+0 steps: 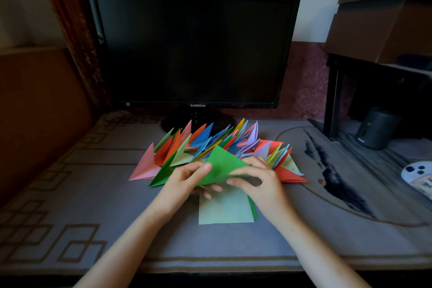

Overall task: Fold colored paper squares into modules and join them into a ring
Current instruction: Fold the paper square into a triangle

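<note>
A green paper piece (221,166), folded into a triangle, is held just above the table. My left hand (187,182) pinches its left corner and my right hand (259,180) pinches its right edge. Behind it lies a fan of several folded modules (198,145) in pink, orange, blue, yellow, purple, red and green. Under my hands a small stack of flat squares (225,209) rests on the table, pale green on top with a dark green sheet showing at its right edge.
A black monitor (194,47) stands right behind the modules, its foot touching them. At the right are a dark shelf unit (336,91), a cardboard box (383,21), a small dark cylinder (374,128) and a white object (418,177). A patterned grey cloth (70,194) covers the table.
</note>
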### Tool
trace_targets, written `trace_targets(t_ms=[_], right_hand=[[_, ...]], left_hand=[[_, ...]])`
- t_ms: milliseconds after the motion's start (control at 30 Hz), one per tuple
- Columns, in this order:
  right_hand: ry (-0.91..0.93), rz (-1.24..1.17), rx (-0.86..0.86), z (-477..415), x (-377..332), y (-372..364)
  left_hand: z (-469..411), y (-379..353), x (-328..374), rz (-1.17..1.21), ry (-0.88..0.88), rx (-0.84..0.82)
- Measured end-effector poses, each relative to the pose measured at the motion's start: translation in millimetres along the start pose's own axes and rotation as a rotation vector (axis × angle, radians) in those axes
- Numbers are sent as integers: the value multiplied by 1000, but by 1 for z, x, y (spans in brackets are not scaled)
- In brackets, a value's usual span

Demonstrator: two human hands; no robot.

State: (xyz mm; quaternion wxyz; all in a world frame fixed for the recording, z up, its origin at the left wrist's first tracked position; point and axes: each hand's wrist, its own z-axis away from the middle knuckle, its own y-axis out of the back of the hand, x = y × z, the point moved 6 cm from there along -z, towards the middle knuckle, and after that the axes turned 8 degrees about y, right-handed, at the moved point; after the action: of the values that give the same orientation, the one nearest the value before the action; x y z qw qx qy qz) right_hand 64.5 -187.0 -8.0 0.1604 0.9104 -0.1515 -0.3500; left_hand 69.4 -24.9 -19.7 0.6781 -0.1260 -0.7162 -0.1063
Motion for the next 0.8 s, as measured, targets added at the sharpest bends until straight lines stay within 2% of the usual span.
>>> trace_targets(t_ms=[133,300,500,633,800], right_hand=[[-169,-123,-2,3,4,0],[-233,-304,-10,6,0,-5],[-291,-244,-96,6,1,-10],[-348,-237,-73,6,5,-8],[-415,-369,-50,7,8,-7]], left_hand=[[4,-5,3,-3,3,-38],[2,0,-2,-201,37,102],[3,5,1,-321,-27,146],[3,9,5,-258,-35,203],[1,17,2,-47,4,234]])
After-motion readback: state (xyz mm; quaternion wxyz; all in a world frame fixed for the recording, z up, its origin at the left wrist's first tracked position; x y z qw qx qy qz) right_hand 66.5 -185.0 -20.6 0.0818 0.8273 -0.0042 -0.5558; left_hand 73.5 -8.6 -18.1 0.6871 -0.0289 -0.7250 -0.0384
